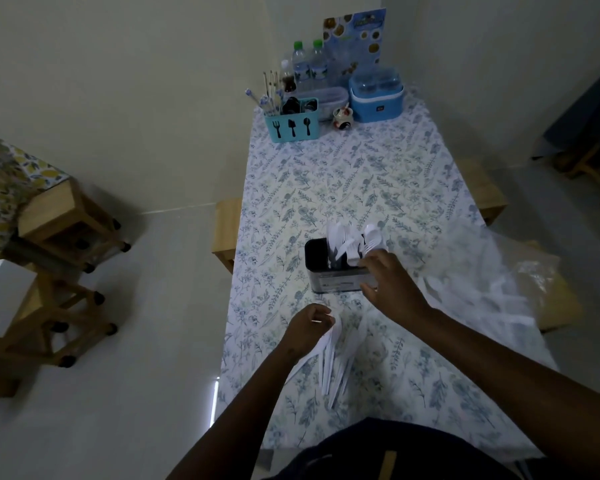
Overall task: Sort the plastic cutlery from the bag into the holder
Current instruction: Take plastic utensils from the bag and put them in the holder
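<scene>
Floral-clothed bench [361, 174], sorting partway.
The holder [326, 275] beyond my right hand [392, 289] carries some cutlery [347, 240]; my left hand [309, 327] grips a bundle [331, 362] left to sort; right grip unclear.

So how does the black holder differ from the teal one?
The black holder shows no icons; the teal holder bears black cutlery icons. The black holder has white plastic cutlery; the teal holder has dark utensils and sticks. The black holder sits by the right hand, the teal holder farther off. Both stand upright.
</scene>
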Available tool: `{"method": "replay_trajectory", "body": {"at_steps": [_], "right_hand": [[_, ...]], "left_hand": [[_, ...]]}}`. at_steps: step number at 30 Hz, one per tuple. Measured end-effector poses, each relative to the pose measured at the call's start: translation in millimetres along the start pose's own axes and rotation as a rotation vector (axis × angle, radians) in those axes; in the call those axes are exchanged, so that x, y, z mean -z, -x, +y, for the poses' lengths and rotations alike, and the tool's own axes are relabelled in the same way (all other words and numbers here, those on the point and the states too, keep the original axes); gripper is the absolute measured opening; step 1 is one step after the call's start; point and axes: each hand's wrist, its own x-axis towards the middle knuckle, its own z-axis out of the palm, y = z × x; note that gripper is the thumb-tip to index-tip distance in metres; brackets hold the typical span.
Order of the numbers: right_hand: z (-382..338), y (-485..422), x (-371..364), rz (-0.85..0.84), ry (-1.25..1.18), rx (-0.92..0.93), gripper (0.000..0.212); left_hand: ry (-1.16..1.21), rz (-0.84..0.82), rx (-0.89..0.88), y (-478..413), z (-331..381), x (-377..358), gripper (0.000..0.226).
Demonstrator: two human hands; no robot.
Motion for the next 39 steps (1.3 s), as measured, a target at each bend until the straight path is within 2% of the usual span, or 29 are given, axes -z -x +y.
{"method": "replay_trajectory", "body": {"at_steps": [6,10,15,23,29,34,39], "right_hand": [[2.1,68.8,-49.9,-0.301,-0.128,-0.264,0.026],[-4.2,98.2,-73.8,-0.412,-0.134,-0.414,0.032],[-13.4,116.6,-92.7,-0.496,-0.149,-0.441,0.045],[-24.7,123.8,-101.5,-0.473,-0.182,-0.439,0.045],[-24.7,130.3,-93.2,-0.403,-0.225,-0.572,0.037],[-16.9,139.2,-87.3,-0.406,-0.209,-0.602,0.036],[-13.0,138.3,-88.3,-0.391,-0.196,-0.639,0.034]], "left_hand": [[-0.184,0.056,0.031,13.4,-34.5,4.4,0.021],[-0.483,0.069,0.085,24.5,-54.8,3.9,0.037],[-0.604,0.071,0.104,32.8,-69.4,-1.6,0.038],[-0.58,0.058,0.125,24.7,-60.6,-1.4,0.022],[-0.441,0.115,0.103,17.4,-36.4,-19.5,0.011],[-0.409,0.204,0.15,18.2,-34.3,-42.0,0.046],[-0.469,0.189,0.191,19.4,-24.7,-44.3,0.046]]}}
